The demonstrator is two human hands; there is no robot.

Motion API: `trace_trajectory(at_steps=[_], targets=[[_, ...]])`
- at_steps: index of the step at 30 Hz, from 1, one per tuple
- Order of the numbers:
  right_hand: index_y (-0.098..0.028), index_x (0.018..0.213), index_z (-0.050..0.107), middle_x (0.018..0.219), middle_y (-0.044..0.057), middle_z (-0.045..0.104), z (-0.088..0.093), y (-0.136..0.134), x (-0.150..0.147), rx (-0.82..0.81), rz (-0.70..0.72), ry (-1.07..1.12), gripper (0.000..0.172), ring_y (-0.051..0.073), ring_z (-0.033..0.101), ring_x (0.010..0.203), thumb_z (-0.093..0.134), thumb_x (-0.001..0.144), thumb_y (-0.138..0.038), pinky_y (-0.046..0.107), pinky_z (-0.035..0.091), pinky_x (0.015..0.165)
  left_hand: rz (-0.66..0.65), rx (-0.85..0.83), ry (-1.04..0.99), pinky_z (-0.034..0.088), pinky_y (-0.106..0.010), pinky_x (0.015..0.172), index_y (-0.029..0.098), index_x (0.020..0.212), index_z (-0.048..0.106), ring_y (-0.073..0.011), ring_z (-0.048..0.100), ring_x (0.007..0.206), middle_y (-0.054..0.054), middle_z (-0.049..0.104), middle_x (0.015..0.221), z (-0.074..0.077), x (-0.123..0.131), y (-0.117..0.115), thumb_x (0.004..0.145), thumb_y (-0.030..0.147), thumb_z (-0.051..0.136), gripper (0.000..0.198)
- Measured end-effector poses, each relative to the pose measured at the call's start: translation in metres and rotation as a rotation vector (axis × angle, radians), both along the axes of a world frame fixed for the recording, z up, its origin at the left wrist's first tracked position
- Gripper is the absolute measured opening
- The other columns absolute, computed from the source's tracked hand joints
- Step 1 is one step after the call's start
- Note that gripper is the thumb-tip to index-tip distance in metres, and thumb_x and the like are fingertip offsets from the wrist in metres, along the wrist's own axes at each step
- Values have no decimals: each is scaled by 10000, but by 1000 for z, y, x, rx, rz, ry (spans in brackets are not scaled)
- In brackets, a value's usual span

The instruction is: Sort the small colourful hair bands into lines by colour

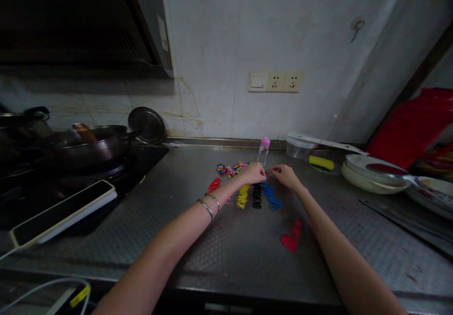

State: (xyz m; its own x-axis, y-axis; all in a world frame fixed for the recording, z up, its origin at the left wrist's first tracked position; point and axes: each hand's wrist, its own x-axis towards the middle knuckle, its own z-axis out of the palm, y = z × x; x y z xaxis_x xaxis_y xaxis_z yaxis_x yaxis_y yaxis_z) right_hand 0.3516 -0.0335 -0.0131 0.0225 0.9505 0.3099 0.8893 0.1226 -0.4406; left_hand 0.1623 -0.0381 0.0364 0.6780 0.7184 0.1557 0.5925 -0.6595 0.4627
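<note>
My left hand (254, 173), with two bracelets on its wrist, is closed in a pinch over the far end of the sorted rows. Close to its right, my right hand (285, 175) also has its fingertips pressed together. Something tiny shows between them, too small to name. Below lie rows of small bands resembling elastic hair ties: yellow bands (242, 197), black bands (256, 196) and blue bands (272, 197). Red bands (214, 185) lie left of my forearm, which partly hides a pink group. A mixed-colour pile (231, 169) sits behind my left wrist.
A clear bottle with a pink cap (264, 144) stands behind my hands. A torn-looking red piece (291, 237) lies nearer me. Stacked bowls (371, 178), a yellow sponge (321, 163) and a plastic tub (299, 147) are right. A pan (95, 147) and a phone-like device (63, 211) are left.
</note>
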Motion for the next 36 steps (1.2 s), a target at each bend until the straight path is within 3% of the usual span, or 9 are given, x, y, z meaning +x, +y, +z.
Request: trace_trajectory(at_steps=[5, 12, 29, 36], targets=[[-166, 920, 687, 882, 78, 685, -5, 1, 4, -30, -8, -45, 287, 171, 609, 781, 486, 745, -272, 222, 423, 680, -4, 11, 101, 441, -239, 608, 161, 793, 708, -143, 568, 610, -59, 671, 727, -10, 20, 1, 646, 217, 528, 239], [-166, 1028, 652, 947, 90, 651, -15, 5, 6, 7, 29, -101, 326, 163, 583, 801, 490, 759, -253, 237, 424, 724, -69, -19, 96, 408, -198, 543, 128, 748, 712, -109, 529, 539, -44, 663, 668, -12, 15, 22, 610, 131, 556, 208], [-195, 920, 675, 893, 72, 594, -13, 1, 1, 10, -1, -133, 255, 151, 527, 820, 477, 776, -263, 238, 385, 738, -124, -38, 146, 301, -219, 438, 97, 553, 667, -70, 338, 392, 21, 470, 424, -5, 22, 20, 535, 46, 541, 137], [-191, 875, 675, 887, 65, 596, -10, -2, -1, 15, -4, -131, 231, 145, 530, 814, 481, 767, -257, 229, 385, 717, -126, -103, 30, 290, -202, 427, 89, 607, 681, -69, 360, 412, 10, 519, 473, -13, 23, 24, 567, 95, 536, 150]])
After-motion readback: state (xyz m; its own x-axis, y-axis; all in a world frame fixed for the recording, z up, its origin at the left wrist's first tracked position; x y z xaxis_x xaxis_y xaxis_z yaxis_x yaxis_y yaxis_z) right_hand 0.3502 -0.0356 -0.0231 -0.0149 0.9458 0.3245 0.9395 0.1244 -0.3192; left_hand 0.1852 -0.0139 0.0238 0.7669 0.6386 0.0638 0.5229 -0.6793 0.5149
